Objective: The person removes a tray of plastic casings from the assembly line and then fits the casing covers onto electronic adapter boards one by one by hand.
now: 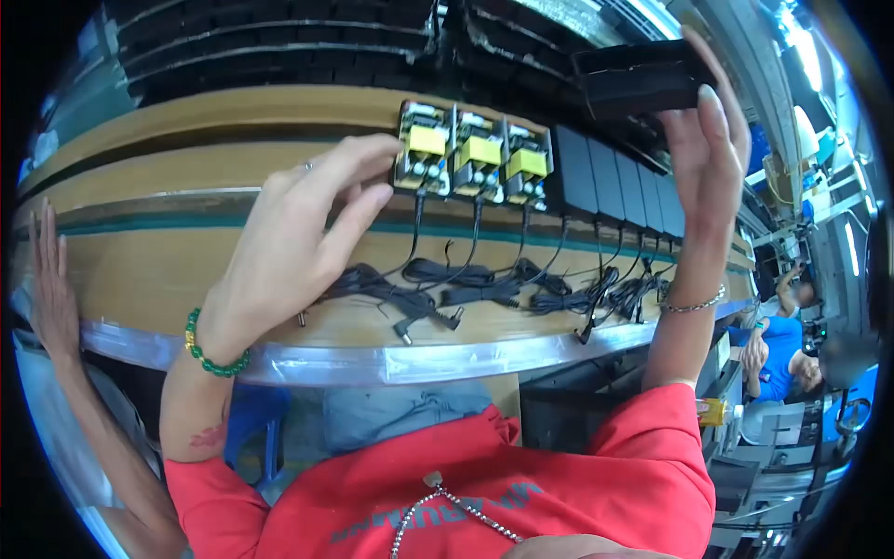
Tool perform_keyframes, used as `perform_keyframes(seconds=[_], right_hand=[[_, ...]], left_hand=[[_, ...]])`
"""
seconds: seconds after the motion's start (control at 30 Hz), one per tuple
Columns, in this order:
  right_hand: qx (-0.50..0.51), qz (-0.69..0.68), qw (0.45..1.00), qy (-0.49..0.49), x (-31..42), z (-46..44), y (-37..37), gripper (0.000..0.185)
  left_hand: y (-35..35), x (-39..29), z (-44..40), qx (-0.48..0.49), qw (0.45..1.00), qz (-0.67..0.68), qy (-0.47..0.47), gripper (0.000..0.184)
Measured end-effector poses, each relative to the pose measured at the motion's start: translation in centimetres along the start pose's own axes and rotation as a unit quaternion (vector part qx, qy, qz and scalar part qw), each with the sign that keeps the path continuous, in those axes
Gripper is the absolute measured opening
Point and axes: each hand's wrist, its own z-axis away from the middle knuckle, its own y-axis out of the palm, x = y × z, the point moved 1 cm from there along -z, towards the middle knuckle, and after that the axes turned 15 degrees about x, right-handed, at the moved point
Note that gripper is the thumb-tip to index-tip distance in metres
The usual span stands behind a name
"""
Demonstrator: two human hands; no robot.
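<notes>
Three open circuit boards with yellow transformers stand side by side on the bench: a left board [426,154], a middle board [479,154] and a right board [528,166]. My left hand [289,228] is at the left board's outer edge, thumb and fingers apart, the fingertips touching or almost touching it. Raised at the upper right, my right hand [712,154] grips a black plastic case part [643,79]. Several closed black adapter cases [605,177] continue the row to the right. Bundled black cables [410,289] with plugs trail from the row towards me.
The wooden bench [158,261] has a plastic-covered front edge [410,363]. Dark stacked trays [279,56] fill the back. At the left is another person's hand [51,289] near the bench. Farther right sits a person in a blue shirt [780,349] near equipment.
</notes>
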Motion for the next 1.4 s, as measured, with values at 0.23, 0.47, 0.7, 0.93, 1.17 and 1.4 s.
perform_keyframes(seconds=[0.23,0.47,0.7,0.93,1.17,1.4], right_hand=[[0.387,0.535,0.75,0.021,-0.3,2.0,5.4,0.07],[0.279,0.505,0.808,0.12,-3.7,2.0,3.6,0.1],[0.374,0.465,0.799,0.072,-4.3,0.6,4.1,0.106],[0.414,0.414,0.804,0.109,-4.3,0.6,3.1,0.104],[0.395,0.464,0.77,0.187,-4.9,-0.2,2.0,0.106],[0.427,0.581,0.667,0.187,-4.1,-2.1,3.4,0.114]], left_hand=[[0.6,0.7,0.0,-0.036,0.998,-0.032,0.026,0.03],[0.7,0.7,-0.1,-0.042,0.997,-0.053,0.032,0.03],[0.4,0.9,0.1,-0.042,0.997,-0.072,0.002,0.032],[0.7,1.0,0.1,-0.043,0.994,-0.096,0.009,0.033],[0.8,0.9,0.0,-0.04,0.994,-0.098,0.023,0.033],[0.8,0.9,-0.3,-0.052,0.996,-0.067,0.014,0.033]])
